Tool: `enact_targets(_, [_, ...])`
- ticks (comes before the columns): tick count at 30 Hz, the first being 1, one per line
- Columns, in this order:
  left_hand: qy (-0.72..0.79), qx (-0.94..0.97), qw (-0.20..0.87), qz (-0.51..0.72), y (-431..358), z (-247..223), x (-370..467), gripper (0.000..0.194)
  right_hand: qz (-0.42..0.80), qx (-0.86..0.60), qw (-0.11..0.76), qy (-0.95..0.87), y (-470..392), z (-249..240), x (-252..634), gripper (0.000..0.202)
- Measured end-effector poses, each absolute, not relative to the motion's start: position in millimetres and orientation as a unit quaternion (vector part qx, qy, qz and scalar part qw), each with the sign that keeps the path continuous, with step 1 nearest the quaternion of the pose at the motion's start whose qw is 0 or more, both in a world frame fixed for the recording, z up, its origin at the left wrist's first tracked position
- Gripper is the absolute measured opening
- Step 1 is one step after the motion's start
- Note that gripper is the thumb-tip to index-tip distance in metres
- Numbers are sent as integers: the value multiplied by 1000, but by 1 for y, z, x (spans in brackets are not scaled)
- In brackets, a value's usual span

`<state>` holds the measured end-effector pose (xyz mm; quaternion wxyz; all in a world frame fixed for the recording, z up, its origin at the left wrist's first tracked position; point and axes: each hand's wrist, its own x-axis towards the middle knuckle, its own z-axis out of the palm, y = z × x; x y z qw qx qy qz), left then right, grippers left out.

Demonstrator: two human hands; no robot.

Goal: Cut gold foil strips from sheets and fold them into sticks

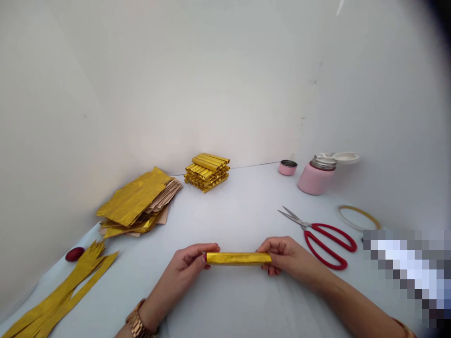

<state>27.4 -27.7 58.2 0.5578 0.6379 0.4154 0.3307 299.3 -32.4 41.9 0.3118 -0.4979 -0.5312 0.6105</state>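
Note:
A flat folded strip of gold foil paper (238, 258) spans the gap between my two hands, low in the centre of the head view. My left hand (193, 264) pinches its left end between thumb and fingers. At the right end, my right hand (280, 256) grips it the same way, with the thumb in front. Red-handled scissors (329, 244) lie slightly open to the right of my right hand. Beyond my hands, gold folded tubes (207, 171) are stacked crosswise in layers near the wall.
Gold paper sheets (137, 199) are piled at the left. Long gold strips (66, 293) lie nearer, beside a dark red round object (75, 254). An open pink jar (316, 177), its pink cap (288, 167) and a tape ring (361, 216) stand or lie at the right.

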Motion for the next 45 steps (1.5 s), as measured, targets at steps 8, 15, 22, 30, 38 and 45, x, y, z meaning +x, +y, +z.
enact_targets(8, [462, 555, 615, 317, -24, 53, 28, 31, 591, -491, 307, -562, -34, 48, 301, 17])
enact_targets(15, [476, 602, 570, 292, -22, 53, 25, 22, 599, -495, 304, -551, -34, 46, 300, 15])
enact_targets(22, [431, 582, 605, 331, -28, 61, 26, 35, 595, -497, 317, -546, -34, 44, 297, 12])
enact_targets(30, [461, 637, 535, 310, -28, 39, 40, 30, 596, -481, 313, -561, -37, 49, 295, 31])
enact_targets(38, [407, 667, 517, 351, -29, 46, 38, 32, 614, -463, 323, -552, -37, 46, 290, 38])
enact_targets(45, [431, 709, 453, 326, -32, 52, 40, 24, 597, -457, 316, -579, -40, 49, 288, 33])
